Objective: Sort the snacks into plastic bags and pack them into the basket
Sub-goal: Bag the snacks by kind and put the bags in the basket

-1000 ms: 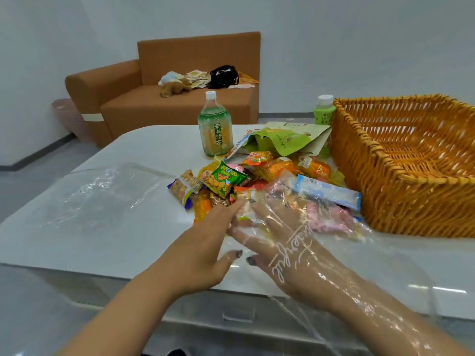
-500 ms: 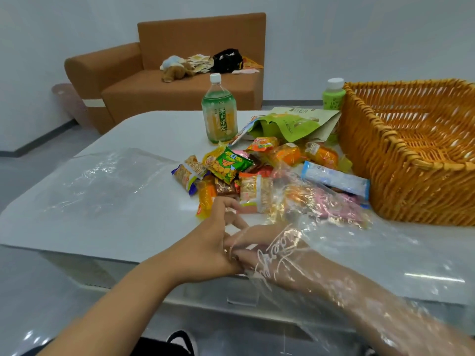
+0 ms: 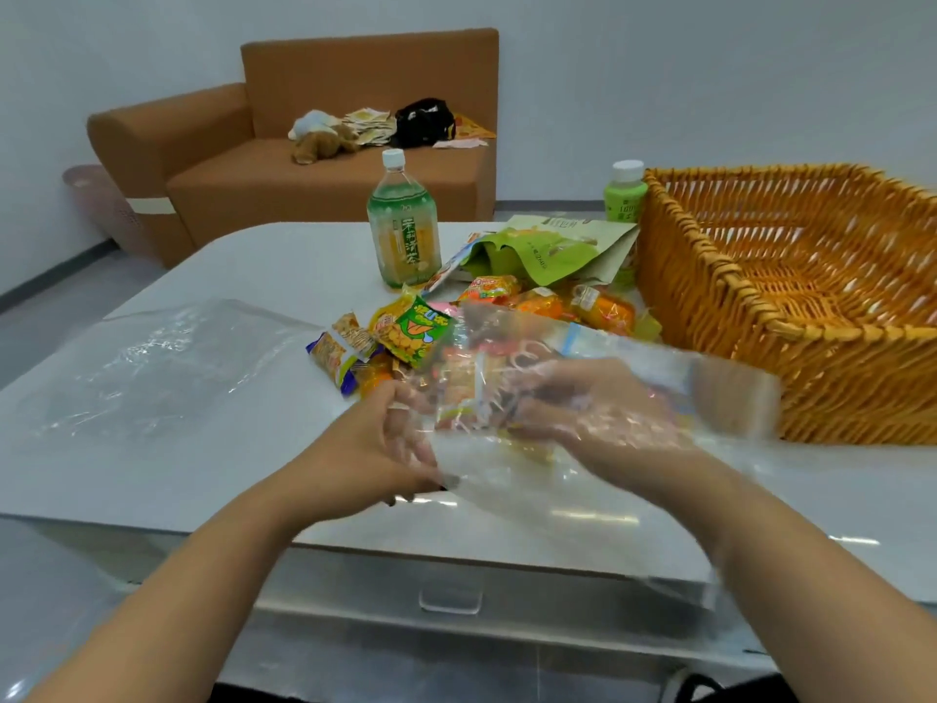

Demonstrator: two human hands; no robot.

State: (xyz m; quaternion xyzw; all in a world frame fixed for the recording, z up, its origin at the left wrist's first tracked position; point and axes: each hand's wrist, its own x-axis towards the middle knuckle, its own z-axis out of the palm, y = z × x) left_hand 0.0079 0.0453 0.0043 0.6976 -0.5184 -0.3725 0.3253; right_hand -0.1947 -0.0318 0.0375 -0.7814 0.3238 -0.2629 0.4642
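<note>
The clear plastic bag (image 3: 583, 423) is hanging lifted over the white table (image 3: 253, 479), just in front of the snack pile (image 3: 456, 337); a moment ago it was lying lower. The right hand (image 3: 598, 423) is sitting inside it, fingers curled on a small packet (image 3: 464, 393). The left hand (image 3: 375, 449) is pinching the bag's edge. One wicker basket (image 3: 811, 357) is standing to the right, two bottles (image 3: 403, 220) behind, a second bag (image 3: 167, 367) lying flat to the left, an orange sofa (image 3: 314, 159) against the wall.

Plain living-room-like space, brown sofa (image 3: 324, 159) upper left with plush toy (image 3: 319, 144) and black bag (image 3: 425, 121) on its seat, bare white walls, grey floor, white table (image 3: 243, 276) mid-frame, pink bin (image 3: 104, 205) far left
</note>
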